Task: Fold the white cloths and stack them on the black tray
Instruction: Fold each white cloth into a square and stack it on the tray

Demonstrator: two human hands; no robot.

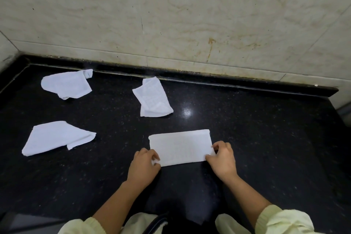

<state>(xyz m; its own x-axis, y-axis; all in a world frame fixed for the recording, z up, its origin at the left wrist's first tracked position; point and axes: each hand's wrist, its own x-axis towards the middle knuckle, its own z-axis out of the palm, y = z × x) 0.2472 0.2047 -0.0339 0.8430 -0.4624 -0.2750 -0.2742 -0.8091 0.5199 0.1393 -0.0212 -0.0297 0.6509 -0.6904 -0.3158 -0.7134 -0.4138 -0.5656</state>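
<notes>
now | folded cloth (180,146) btwn hands | left hand (144,163) pinches near-left corner | right hand (222,159) pinches near-right corner

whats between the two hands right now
The folded white cloth lies between them: the left hand pinches its near left corner and the right hand its near right corner, on the black counter. The head view shows it.
</notes>
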